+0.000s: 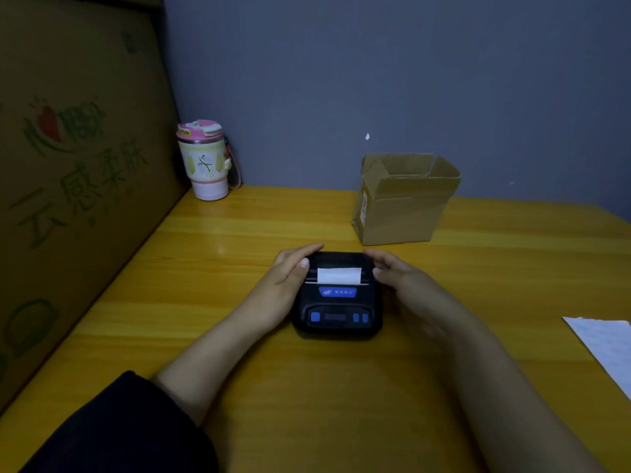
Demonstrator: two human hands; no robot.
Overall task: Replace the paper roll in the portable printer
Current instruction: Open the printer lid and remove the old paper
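Glossy wood, matt plastic, plain card.

The table (239, 254) was yellow wood, smooth and shiny with a lacquered look. The printer (338, 302) was black matt plastic (its buttons blue), with a strip of white paper (339, 275) showing. The small box (403, 206) was dull brown cardboard, creased.

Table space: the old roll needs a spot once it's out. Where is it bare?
Bare wood lies between the tumbler and the small box, and left of the printer toward the big carton. The right edge holds a paper sheet.
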